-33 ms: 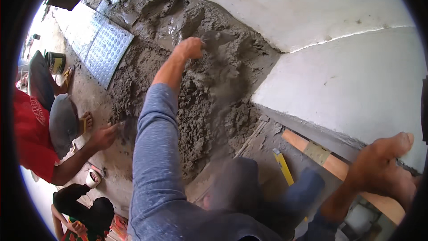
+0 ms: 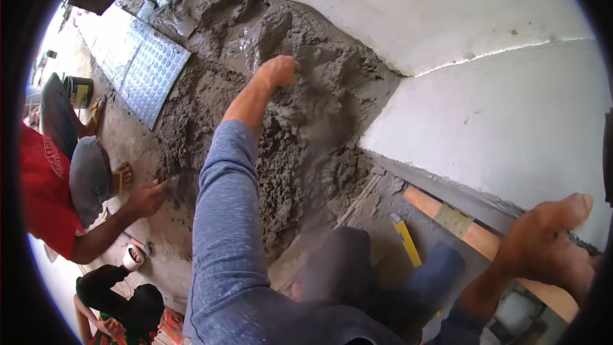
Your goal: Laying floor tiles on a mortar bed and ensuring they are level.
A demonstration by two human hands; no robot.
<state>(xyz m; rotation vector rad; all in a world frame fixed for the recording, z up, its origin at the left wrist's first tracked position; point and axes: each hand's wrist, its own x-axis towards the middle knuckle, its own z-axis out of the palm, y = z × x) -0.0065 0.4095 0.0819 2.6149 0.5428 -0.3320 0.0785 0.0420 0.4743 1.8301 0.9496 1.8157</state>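
My left hand [image 2: 279, 71] reaches far forward over a big heap of wet grey mortar [image 2: 287, 134]. It is closed on a trowel [image 2: 316, 55], whose dark, smeared blade points right against the mortar. The handle is mostly covered by my fingers. At the right rim is my right hand [image 2: 546, 239], with its thumb stretched away from the fingers. It lies over a long wooden board [image 2: 424, 204], near the foot of the wall. The other fingers are partly cut off by the dark picture edge, and I see no tool there.
A pale wall [image 2: 491, 108] borders the mortar on the right. A dimpled silvery sheet [image 2: 150, 64] lies left of it. At left crouches a person in a red shirt [image 2: 48, 198], one hand [image 2: 147, 198] near the mortar. A yellow level [image 2: 407, 240] lies near the board; a dark bucket [image 2: 78, 91] stands farther back.
My left hand and the trowel have shifted slightly to the right over the mortar. My right hand stays nearly in place.
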